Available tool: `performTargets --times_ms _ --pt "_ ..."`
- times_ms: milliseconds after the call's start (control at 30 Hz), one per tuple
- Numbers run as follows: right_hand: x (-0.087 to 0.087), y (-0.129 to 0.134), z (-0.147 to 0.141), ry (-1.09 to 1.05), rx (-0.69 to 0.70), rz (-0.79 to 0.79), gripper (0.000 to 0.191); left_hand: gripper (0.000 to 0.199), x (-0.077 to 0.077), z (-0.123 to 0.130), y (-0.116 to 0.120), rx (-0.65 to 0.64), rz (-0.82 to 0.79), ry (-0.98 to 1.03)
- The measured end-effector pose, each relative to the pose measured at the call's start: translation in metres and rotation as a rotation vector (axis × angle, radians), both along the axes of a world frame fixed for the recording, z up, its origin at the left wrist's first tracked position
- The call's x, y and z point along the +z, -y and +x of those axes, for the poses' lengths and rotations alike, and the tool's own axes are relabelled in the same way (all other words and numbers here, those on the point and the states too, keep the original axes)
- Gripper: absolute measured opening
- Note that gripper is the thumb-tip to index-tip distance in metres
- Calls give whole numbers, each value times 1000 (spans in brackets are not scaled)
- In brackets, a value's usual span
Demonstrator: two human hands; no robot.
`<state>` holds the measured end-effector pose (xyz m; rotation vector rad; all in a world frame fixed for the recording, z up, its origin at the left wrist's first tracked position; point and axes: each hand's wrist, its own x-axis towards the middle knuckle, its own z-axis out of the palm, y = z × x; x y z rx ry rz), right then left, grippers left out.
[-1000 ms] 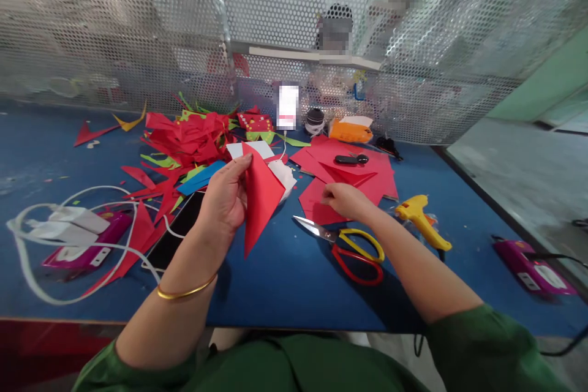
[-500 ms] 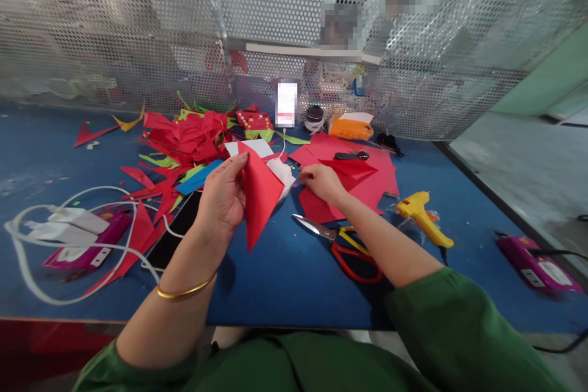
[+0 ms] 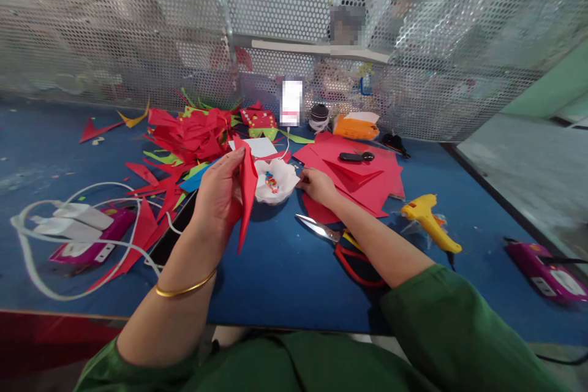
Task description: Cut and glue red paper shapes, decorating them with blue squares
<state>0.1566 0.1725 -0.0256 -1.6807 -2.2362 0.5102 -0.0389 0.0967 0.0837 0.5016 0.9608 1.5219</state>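
Observation:
Raised over the blue table, my left hand (image 3: pixel 218 196) grips a folded piece of red paper (image 3: pixel 248 187) between thumb and fingers; the paper is seen nearly edge-on. Just right of it is a white bowl with a wavy rim (image 3: pixel 285 179) and small coloured bits or print inside. At the bowl's right edge my right hand (image 3: pixel 318 186) has its fingers pinched together. What they hold or touch is too small to make out. Red paper sheets (image 3: pixel 390 174) lie behind and under my right hand. Scissors with red and yellow handles (image 3: pixel 321 229) rest below my right wrist.
A red paper scrap heap (image 3: pixel 193 135) is at back left. A lit phone (image 3: pixel 291 101) leans against the perforated metal screen (image 3: pixel 275 12). At right lie a yellow glue gun (image 3: pixel 429 220) and a purple power strip (image 3: pixel 546 269); white cables (image 3: pixel 27 257) coil at left.
The red paper in my left hand has turned from broadside to nearly edge-on, uncovering more of the white bowl. My right hand stays pinched by the bowl, nearly in place. The view shifted slightly.

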Motion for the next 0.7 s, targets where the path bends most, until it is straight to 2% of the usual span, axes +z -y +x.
performTargets --times_ms 133,267,400,467,567,700 --pt "6 3 2 -74 -34 78 26 16 -1 2 -1 14 8 7" --pt "31 7 -5 -179 -47 225 22 12 -3 1 -2 24 9 -6" --pt "61 8 -21 -211 76 269 18 10 -6 0 -3 4 4 -11" --pt "69 5 -24 -175 124 254 16 11 -9 0 -5 14 19 20" --pt "67 -7 -15 -70 89 230 18 7 -14 1 -7 10 55 58" --pt "46 -20 7 130 32 164 15 7 -17 1 -6 4 54 51"
